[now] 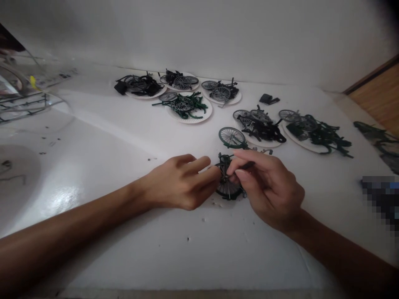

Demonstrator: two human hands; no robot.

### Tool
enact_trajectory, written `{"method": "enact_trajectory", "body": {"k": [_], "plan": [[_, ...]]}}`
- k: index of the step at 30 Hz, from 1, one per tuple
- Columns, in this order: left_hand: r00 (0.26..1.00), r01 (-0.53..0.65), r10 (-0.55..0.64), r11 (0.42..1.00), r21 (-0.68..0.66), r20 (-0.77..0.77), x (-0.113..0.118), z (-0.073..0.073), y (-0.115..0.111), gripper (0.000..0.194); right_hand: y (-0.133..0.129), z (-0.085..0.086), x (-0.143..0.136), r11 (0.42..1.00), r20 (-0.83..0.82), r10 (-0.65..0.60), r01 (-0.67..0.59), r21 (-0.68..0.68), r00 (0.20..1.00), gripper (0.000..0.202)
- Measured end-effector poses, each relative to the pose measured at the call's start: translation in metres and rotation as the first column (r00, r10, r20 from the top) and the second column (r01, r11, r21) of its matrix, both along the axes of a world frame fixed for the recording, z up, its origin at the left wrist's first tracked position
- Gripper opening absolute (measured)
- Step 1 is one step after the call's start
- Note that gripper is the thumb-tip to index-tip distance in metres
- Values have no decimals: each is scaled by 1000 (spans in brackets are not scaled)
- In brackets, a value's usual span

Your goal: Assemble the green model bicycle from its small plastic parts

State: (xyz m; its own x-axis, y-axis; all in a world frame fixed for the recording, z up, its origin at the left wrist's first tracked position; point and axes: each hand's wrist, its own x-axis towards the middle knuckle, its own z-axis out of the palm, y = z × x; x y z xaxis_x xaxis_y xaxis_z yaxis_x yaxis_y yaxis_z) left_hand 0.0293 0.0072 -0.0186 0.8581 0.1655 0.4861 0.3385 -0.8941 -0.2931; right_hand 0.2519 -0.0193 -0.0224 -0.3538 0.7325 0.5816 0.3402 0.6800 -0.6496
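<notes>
A small dark-green model bicycle (229,192) stands between my hands, its spoked wheel toward me and the handlebar part beyond. My left hand (187,182) comes in from the left with curled fingers, their tips at the wheel's left side and partly hidden. From the right, my right hand (274,189) has thumb and forefinger drawn together near the wheel's hub. Whatever lies between those fingertips is too small to make out. Just beyond the hands lies a loose green-rimmed wheel (232,137).
Paper plates heaped with bicycle parts stand toward the wall, including green parts (187,106), black parts (263,128) and more green parts (321,131). A black piece (268,99) lies behind them. Tiny bits dot the white table (174,253). Clear plastic (59,112) lies left.
</notes>
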Motion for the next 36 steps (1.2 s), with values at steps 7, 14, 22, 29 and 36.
{"method": "enact_trajectory", "body": {"k": [7, 14, 22, 29, 36], "plan": [[1000, 3, -3, 1000, 17, 3, -1, 0, 0, 9, 3, 9, -4, 988, 93, 30, -43, 147, 995, 50], [1000, 5, -5, 1000, 8, 2, 0, -1, -3, 10, 4, 16, -3, 948, 154, -87, 34, 316, 984, 38], [999, -25, 25, 1000, 10, -23, 1, 2, -4, 13, 1, 18, 1, 960, 187, -80, 25, 279, 979, 42], [998, -32, 31, 999, -10, -46, 1, 3, -4, 16, -1, 18, 1, 933, 195, -206, 132, 336, 959, 43], [999, -17, 17, 1000, -6, -33, 1, 1, -3, 16, -3, 19, 1, 928, 229, -220, 131, 350, 948, 43]]}}
